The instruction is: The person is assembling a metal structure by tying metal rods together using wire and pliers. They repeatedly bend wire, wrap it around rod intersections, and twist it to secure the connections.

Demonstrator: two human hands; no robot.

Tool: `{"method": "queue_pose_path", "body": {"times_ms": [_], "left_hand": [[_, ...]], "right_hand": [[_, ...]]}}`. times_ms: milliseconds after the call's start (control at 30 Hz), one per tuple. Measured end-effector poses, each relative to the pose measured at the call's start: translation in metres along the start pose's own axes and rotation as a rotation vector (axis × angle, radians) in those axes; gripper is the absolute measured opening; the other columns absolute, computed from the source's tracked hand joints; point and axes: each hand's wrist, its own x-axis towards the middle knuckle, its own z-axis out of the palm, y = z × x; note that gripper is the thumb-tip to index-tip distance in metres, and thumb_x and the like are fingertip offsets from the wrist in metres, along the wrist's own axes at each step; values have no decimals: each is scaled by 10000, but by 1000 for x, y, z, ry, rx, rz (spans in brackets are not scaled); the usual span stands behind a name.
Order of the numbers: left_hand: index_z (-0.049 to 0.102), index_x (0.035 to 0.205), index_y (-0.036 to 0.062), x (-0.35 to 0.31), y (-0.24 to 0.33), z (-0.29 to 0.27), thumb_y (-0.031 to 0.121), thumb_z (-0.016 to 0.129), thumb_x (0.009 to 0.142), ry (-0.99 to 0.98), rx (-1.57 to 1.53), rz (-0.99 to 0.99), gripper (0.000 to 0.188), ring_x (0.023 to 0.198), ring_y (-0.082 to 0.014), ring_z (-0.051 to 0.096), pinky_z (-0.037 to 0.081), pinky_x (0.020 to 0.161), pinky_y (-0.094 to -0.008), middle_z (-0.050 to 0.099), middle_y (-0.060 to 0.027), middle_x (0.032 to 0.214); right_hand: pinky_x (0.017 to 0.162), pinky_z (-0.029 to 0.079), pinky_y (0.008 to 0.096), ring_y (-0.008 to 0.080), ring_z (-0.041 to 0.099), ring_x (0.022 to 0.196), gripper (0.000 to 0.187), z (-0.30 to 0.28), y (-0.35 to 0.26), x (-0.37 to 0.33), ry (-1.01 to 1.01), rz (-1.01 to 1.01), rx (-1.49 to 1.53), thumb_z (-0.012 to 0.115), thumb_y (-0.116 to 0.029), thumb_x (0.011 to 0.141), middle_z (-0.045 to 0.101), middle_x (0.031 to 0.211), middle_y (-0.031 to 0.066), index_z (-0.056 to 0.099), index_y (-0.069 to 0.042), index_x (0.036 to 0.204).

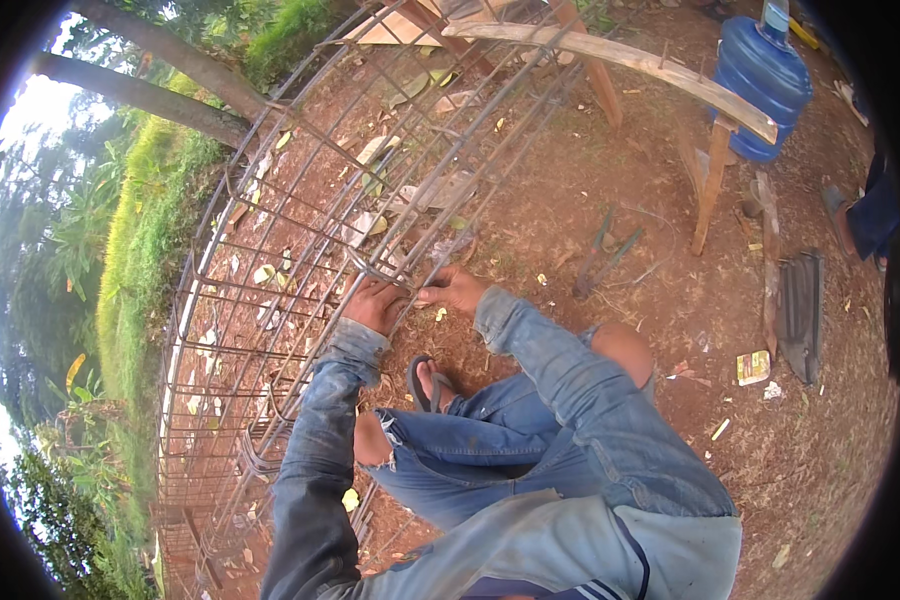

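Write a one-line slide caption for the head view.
Both hands, left and right, grip a rebar cage on red soil.

Your 2 hands meet on the long cage of steel reinforcing bars (pixel 300 250), which runs from your lower left up to the upper middle, lying on the bare earth ground (pixel 610 200). Your left hand (pixel 375 305) sits just left of your right hand (pixel 455 290), both at the cage's right edge. Below them, your sandalled foot (pixel 428 382) rests beside the cage. To your right, a pair of long-handled metal cutters (pixel 602 255) lies on the ground. Beyond it, a rough wooden trestle (pixel 670 80) stands, with a large plastic water jug (pixel 763 85) behind it. The grass bank (pixel 135 250) lies left of the cage.
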Motion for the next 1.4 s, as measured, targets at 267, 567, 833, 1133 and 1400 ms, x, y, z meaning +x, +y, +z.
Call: {"method": "queue_pose_path", "body": {"times_ms": [267,567,833,1133,1400], "left_hand": [[659,836,112,24,-5,8,149,667,715,3,172,119,127,901,-269,560,477,767,-387,617,-48,831],[651,895,98,17,3,11,199,677,719,-45,117,-36,204,939,-289,545,453,834,-403,603,-63,922],[667,946,77,17,6,-5,183,661,767,-183,-9,-173,208,988,-335,571,407,892,-465,643,-107,1010],[663,908,94,18,16,-14,217,696,733,-94,70,-178,216,973,-324,567,392,854,-488,619,-106,1008],[623,922,56,11,8,6,158,762,705,141,-167,-291,277,961,-360,600,465,827,-436,629,-159,1004]], "right_hand": [[823,537,329,177,644,889,251,2,-5,-4,6,-32,17,724,-82,818,682,948,102,642,16,1035],[836,530,328,177,645,897,243,-3,5,1,-3,-48,-22,708,-66,828,679,965,104,638,20,1043],[836,523,327,181,648,909,247,-5,2,1,-25,-40,12,716,-88,826,683,958,107,639,18,1036],[816,525,314,164,640,893,267,-3,5,2,-3,-87,-78,726,-102,822,677,963,79,633,0,1050],[829,523,318,163,637,899,242,-1,4,1,1,-76,-62,704,-89,839,673,968,79,630,-4,1053]]}}
